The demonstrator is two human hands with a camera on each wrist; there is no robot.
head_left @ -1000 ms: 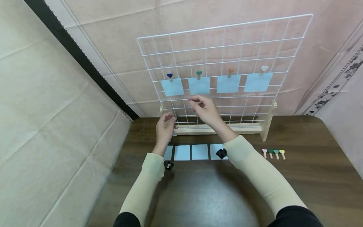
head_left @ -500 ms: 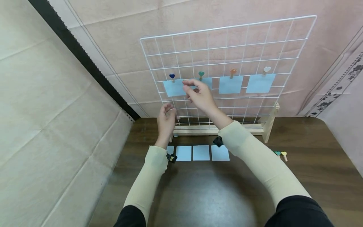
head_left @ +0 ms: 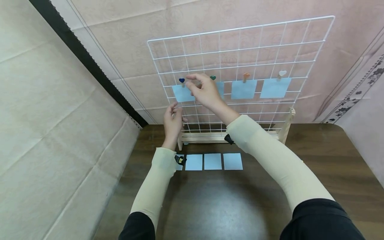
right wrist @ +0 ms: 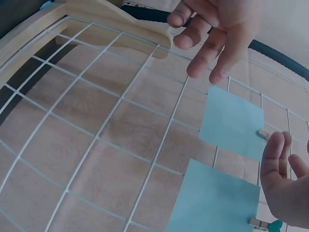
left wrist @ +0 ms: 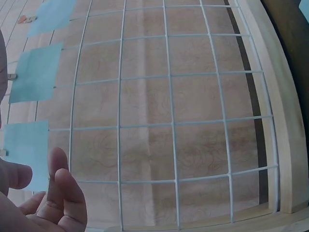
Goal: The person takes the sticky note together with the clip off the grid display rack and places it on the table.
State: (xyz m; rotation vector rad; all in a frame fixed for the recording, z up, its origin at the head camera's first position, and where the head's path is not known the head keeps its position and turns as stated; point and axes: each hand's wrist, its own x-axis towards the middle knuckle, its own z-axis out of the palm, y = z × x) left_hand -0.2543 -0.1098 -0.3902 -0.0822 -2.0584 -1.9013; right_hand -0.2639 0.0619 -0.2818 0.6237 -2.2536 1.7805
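Four-sided light blue paper notes hang in a row on a white wire grid (head_left: 237, 40), each held by a small heart-topped clothespin. My right hand (head_left: 205, 91) is raised before the leftmost note (head_left: 181, 95), with thumb and forefinger apart beside its dark blue heart clothespin (head_left: 181, 80). It covers part of the second note (head_left: 220, 87), under a green heart clothespin (head_left: 213, 77). Just below the leftmost note's lower corner is my left hand (head_left: 173, 123), fingers loosely bent. In the right wrist view its fingertips lie close to the note's edge (right wrist: 231, 121); contact is unclear.
More blue notes (head_left: 212, 161) lie in a row on the brown table (head_left: 210, 200). The grid stands in a wooden base (head_left: 204, 137). Orange (head_left: 246, 76) and white (head_left: 282, 73) heart clothespins hold the other notes. A draped wall (head_left: 60, 116) borders the left side.
Both hands have risen along the grid, the right one also moving left to the leftmost note's top. The right arm now covers the loose clothespins on the table.
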